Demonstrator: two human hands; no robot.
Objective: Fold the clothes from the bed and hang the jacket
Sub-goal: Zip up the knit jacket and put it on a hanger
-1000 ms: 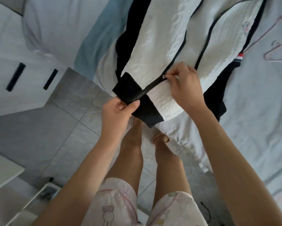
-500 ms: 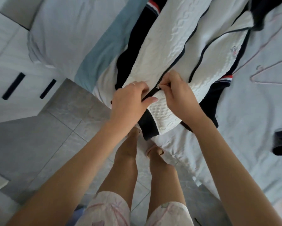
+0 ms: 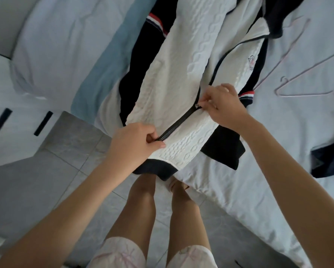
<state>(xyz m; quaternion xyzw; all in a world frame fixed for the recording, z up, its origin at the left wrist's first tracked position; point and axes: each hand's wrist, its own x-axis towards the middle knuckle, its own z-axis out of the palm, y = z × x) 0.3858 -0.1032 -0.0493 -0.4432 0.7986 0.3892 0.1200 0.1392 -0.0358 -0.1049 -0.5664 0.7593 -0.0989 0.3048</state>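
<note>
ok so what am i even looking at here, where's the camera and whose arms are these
There is no machine here: a person wears a camera on the head, so the one picture looks forward and down from there. They stand at a bed with a white and dark jacket laid on it. The left hand pinches the jacket at the bottom of the zip; the right hand pinches the zip pull further up. A thin wire hanger and another dark garment lie on the bed to the right.
</note>
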